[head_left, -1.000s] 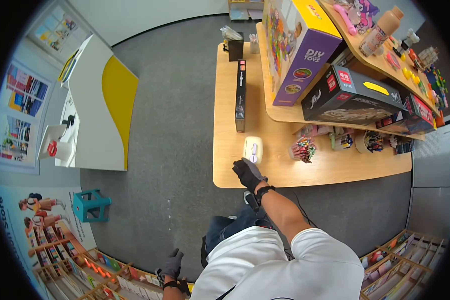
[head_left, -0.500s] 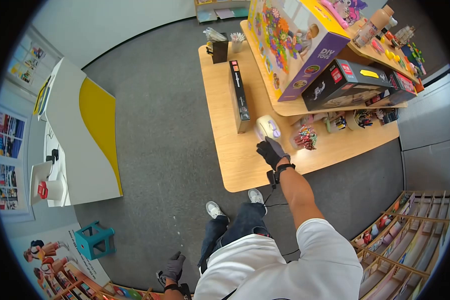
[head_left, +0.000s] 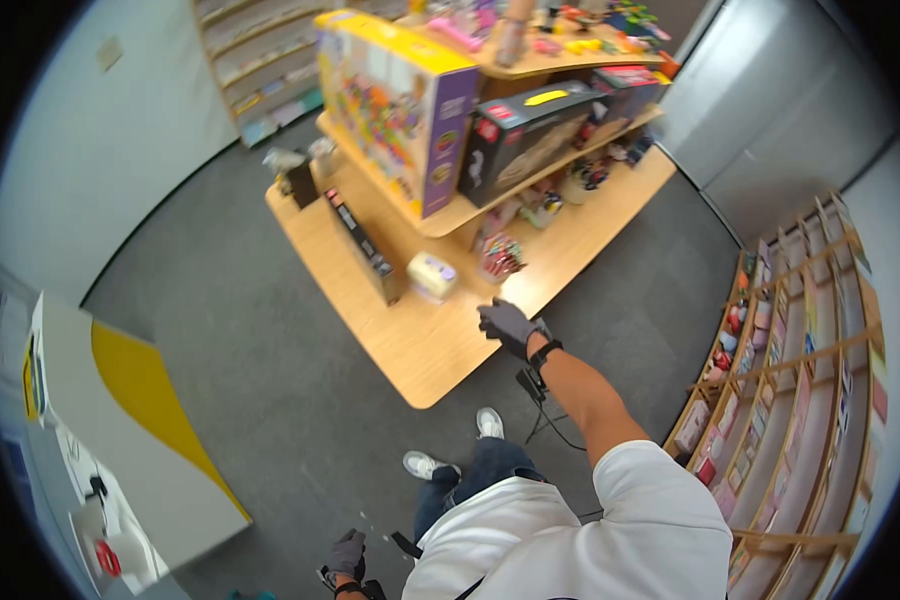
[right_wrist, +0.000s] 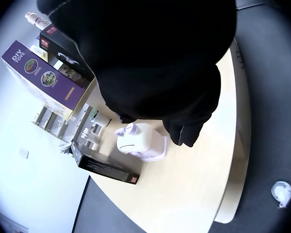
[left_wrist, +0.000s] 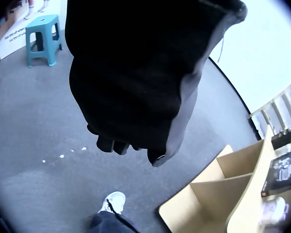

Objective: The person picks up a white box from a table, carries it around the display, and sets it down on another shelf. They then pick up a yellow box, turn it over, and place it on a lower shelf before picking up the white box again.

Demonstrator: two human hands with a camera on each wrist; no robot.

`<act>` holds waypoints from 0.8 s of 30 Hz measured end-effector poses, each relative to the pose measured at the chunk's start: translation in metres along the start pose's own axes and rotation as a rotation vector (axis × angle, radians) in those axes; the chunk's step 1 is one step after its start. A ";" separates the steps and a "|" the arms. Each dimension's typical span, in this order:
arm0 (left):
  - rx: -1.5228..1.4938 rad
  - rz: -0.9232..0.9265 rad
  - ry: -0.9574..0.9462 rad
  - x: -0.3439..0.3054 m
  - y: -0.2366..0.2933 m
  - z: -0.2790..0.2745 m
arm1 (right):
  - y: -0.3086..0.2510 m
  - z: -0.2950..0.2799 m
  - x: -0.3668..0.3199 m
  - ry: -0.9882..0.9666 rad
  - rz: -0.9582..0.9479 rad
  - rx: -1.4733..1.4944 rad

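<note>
My right hand point(head_left: 508, 325), in a grey and black glove, hangs over the table's near edge with loosely bent fingers, holding nothing. A little beyond its fingertips a cream box point(head_left: 432, 275) stands on the table. In the right wrist view that cream box point(right_wrist: 136, 140) shows a rounded body with a slot, a lavender knob on top and a lavender base. The right hand point(right_wrist: 155, 82) is a dark shape there, partly overlapping the view of the table. My left hand point(head_left: 348, 556), gloved too, hangs low at my side, away from the table. Its relaxed fingers point(left_wrist: 120, 147) point down over the floor.
Beside the cream box a long black box point(head_left: 362, 245) stands on edge. A cup of colourful pens point(head_left: 500, 257) is to its right. A large DIY toys box point(head_left: 395, 105) and a dark box point(head_left: 530, 135) occupy the shelf above. Wall racks point(head_left: 810, 380) line the right side.
The cream box has shifted farther onto the table, alongside the long black box. My right hand has drawn back from it, and the head view has turned right.
</note>
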State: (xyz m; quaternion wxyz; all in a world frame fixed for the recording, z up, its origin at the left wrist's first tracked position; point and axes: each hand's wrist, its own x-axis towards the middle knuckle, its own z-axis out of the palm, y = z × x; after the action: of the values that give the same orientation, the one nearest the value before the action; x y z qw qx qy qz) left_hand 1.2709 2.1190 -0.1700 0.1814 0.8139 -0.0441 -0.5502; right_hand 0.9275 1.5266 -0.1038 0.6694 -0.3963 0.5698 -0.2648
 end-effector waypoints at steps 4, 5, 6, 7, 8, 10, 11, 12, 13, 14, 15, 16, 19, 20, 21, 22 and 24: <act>0.069 0.141 -0.023 0.028 0.064 0.021 | 0.041 -0.070 -0.031 -0.007 -0.057 -0.352; 0.105 0.180 -0.016 0.029 0.080 0.028 | 0.051 -0.091 -0.037 -0.042 -0.061 -0.462; 0.114 0.203 -0.011 0.034 0.093 0.035 | 0.044 -0.101 -0.069 -0.003 -0.037 -0.438; 0.157 0.240 -0.037 0.038 0.106 0.045 | 0.038 -0.110 -0.104 0.035 -0.012 -0.412; 0.200 0.274 -0.063 0.043 0.119 0.057 | 0.056 -0.130 -0.112 0.075 0.007 -0.424; 0.259 0.328 -0.087 0.050 0.144 0.079 | 0.093 -0.179 -0.129 0.101 0.056 -0.497; 0.343 0.324 -0.096 0.052 0.154 0.091 | 0.106 -0.202 -0.141 0.084 0.087 -0.564; 0.422 0.313 -0.103 0.051 0.160 0.105 | 0.119 -0.226 -0.152 0.070 0.172 -0.592; 0.491 0.294 -0.108 0.046 0.162 0.121 | 0.129 -0.248 -0.167 0.047 0.258 -0.628; 0.478 0.291 -0.097 0.041 0.167 0.134 | 0.146 -0.270 -0.183 0.084 0.189 -0.657; 0.669 0.353 -0.113 0.033 0.175 0.149 | 0.155 -0.291 -0.200 0.104 0.110 -0.697; 0.836 0.401 -0.115 0.022 0.176 0.160 | 0.159 -0.313 -0.214 0.096 0.232 -0.727; 1.058 0.536 -0.091 0.016 0.181 0.205 | 0.260 -0.401 -0.222 0.290 0.095 -0.750; 1.063 0.517 -0.116 0.011 0.192 0.217 | 0.296 -0.438 -0.225 0.316 0.078 -0.830; 1.103 0.516 -0.111 0.001 0.208 0.230 | 0.320 -0.462 -0.225 0.350 0.068 -0.901; 1.151 0.520 -0.113 -0.006 0.219 0.244 | 0.326 -0.474 -0.238 0.368 0.160 -0.872; 1.082 0.597 -0.086 0.003 0.224 0.264 | 0.322 -0.494 -0.278 0.372 0.434 -0.701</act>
State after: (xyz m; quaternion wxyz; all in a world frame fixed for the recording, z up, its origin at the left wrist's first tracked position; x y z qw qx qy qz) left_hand 1.0603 1.8446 -0.1821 -0.1129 0.7202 -0.5498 -0.4077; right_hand 0.3576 1.8133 -0.2367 0.4211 -0.4162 0.8056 0.0238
